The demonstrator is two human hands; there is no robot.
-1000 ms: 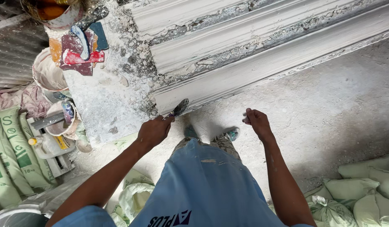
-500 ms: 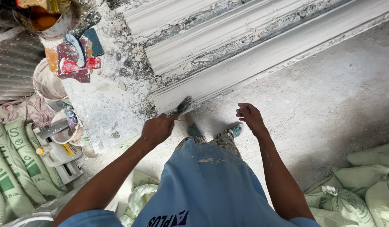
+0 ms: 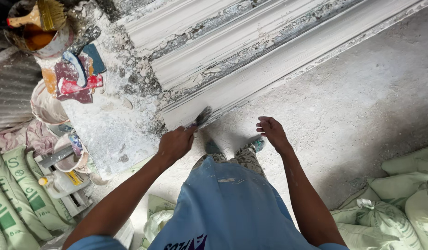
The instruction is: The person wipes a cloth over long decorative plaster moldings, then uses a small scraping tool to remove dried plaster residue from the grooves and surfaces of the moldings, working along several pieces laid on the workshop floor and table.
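Brushing the end of a long white plaster moulding (image 3: 251, 55), seen from above.

Left hand (image 3: 175, 144) is closed around the handle of a small dark brush (image 3: 202, 116), whose bristles touch the lower front corner of the moulding where it meets the dusty concrete floor (image 3: 352, 115). Right hand (image 3: 271, 134) hangs free above the floor just beside the moulding's lower edge, fingers loosely curled and holding nothing. Near the moulding's left end stand a tin (image 3: 38, 37) with a wide brush resting on it, some coloured scrapers (image 3: 77, 74) and a white bucket (image 3: 47, 106). Green sacks (image 3: 19, 190) lie along the floor's left edge; pale sacks (image 3: 399, 194) lie at its lower right corner.
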